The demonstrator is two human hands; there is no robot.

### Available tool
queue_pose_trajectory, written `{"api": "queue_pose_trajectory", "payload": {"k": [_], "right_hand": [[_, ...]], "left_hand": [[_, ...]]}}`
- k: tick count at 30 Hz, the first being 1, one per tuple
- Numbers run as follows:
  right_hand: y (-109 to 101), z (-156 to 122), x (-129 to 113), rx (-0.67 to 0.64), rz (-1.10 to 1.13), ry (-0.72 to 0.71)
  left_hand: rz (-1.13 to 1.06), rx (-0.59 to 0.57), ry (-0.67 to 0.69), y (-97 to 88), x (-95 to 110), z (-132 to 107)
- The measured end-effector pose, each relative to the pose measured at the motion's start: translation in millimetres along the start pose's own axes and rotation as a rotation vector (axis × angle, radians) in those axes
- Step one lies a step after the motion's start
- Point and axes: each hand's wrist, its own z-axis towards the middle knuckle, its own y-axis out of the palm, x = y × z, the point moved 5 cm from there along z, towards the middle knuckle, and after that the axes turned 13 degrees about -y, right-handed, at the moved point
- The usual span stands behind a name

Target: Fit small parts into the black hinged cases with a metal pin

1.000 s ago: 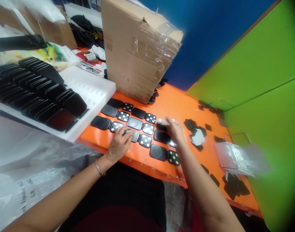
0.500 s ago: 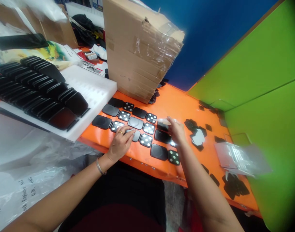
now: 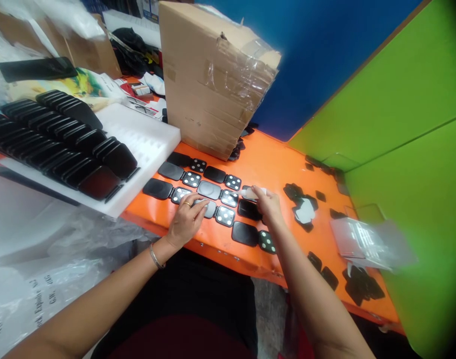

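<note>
Rows of small black square parts (image 3: 209,190) lie on the orange table (image 3: 273,159), some plain, some with white dots (image 3: 225,216). My left hand (image 3: 185,219), with a ring and a bangle, rests on one part in the near row, its fingers lying fairly flat on it. My right hand (image 3: 267,204) is closed round a small white tube (image 3: 250,192), whose tip points left over a dotted part (image 3: 230,198).
A white foam tray (image 3: 138,144) at the left holds several upright black panels (image 3: 56,144). A taped cardboard box (image 3: 213,80) stands behind the rows. Loose black pieces (image 3: 303,209) and a clear plastic bag (image 3: 366,242) lie at the right, beside green walls.
My right hand with the tube has shifted slightly left, nearer the dotted parts. My left hand stays on the same part.
</note>
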Motion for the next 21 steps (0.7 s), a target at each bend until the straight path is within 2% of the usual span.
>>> {"api": "queue_pose_trajectory", "payload": {"k": [11, 18, 21], "right_hand": [[-2, 4, 1, 0.03, -0.128, -0.088], [-8, -20, -4, -0.022, 0.145, 0.071], [-8, -32, -2, -0.071, 0.148, 0.099]], "left_hand": [[0.008, 0.004, 0.018, 0.2, 1, 1], [0.006, -0.018, 0.012, 1.0, 1, 0], [0.014, -0.04, 0.003, 3.7, -2, 0]]}}
